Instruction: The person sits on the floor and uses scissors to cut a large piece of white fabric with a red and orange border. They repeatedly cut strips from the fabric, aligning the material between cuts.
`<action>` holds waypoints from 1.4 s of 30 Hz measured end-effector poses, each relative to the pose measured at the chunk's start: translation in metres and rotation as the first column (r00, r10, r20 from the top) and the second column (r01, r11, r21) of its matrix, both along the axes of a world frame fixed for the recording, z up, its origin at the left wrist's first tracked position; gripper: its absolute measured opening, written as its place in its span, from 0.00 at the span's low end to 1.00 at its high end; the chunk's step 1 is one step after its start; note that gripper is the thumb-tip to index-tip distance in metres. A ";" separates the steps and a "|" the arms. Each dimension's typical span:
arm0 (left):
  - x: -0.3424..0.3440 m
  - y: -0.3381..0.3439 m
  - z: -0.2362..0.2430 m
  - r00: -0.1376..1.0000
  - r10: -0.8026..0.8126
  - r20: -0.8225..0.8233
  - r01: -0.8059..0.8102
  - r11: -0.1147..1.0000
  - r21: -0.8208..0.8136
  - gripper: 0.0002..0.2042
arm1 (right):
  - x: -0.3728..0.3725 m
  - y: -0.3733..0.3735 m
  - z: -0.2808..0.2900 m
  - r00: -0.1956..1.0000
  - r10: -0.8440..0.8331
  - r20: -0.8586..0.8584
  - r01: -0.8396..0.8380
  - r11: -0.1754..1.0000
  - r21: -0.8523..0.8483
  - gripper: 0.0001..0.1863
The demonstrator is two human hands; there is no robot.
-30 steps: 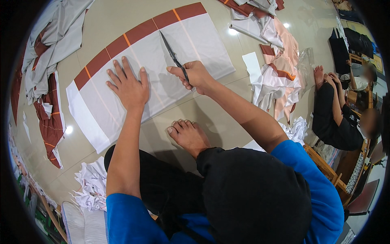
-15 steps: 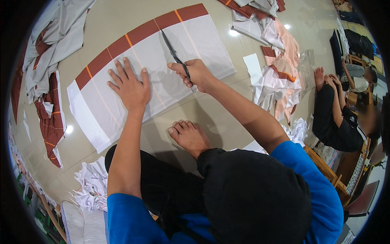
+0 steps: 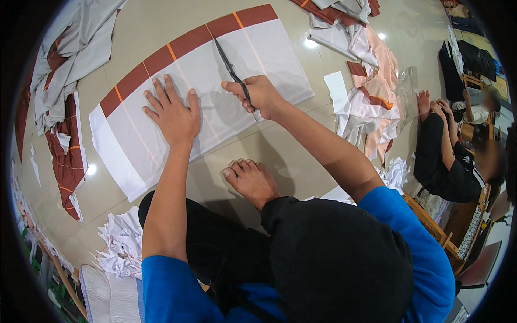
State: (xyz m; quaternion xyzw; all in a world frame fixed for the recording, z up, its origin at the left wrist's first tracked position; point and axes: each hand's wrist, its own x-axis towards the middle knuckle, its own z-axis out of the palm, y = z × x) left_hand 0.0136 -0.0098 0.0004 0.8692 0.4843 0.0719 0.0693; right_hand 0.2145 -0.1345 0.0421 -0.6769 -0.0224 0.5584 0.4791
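Note:
A large piece of white fabric (image 3: 177, 124) lies spread on the floor, with a brown band (image 3: 188, 40) along its far edge crossed by orange stripes. My left hand (image 3: 175, 110) rests flat on the fabric, fingers spread. My right hand (image 3: 256, 97) grips a pair of dark scissors (image 3: 226, 60) by the handles. Their long blades point away from me over the fabric, tips close to the brown band. A thin line runs through the cloth from near the scissors to its near edge. My bare foot (image 3: 250, 180) is just short of that edge.
Heaps of white and brown fabric (image 3: 81, 37) lie at the left, and pink and white cloth (image 3: 371, 102) at the right. White scraps (image 3: 123, 237) are piled by my left knee. A person in black (image 3: 444, 156) sits at the far right, with another person beyond.
The cloth and both hands sit almost the same as before, with only a tiny shift. At the far right, the more distant person's arm has moved.

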 end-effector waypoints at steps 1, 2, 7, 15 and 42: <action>-0.001 0.000 -0.001 1.000 0.001 -0.008 -0.001 1.000 0.018 0.41 | -0.002 0.001 0.001 1.000 -0.007 -0.006 0.007 1.000 0.010 0.27; -0.002 0.000 -0.002 1.000 0.002 -0.015 -0.001 0.999 0.035 0.40 | -0.002 0.001 0.002 1.000 0.007 -0.001 -0.007 1.000 -0.004 0.27; -0.001 0.000 -0.003 1.000 0.002 -0.018 -0.001 1.000 0.027 0.40 | 0.000 0.000 -0.001 0.999 0.028 0.029 -0.028 1.000 -0.014 0.27; -0.003 0.000 -0.004 1.000 0.007 -0.025 -0.006 1.000 0.027 0.40 | 0.000 0.009 0.013 0.999 0.020 0.032 -0.020 1.000 -0.022 0.27; -0.002 0.000 -0.002 1.000 0.000 -0.011 0.000 1.000 0.023 0.41 | 0.008 0.026 0.011 0.999 0.032 0.027 -0.032 0.999 -0.024 0.25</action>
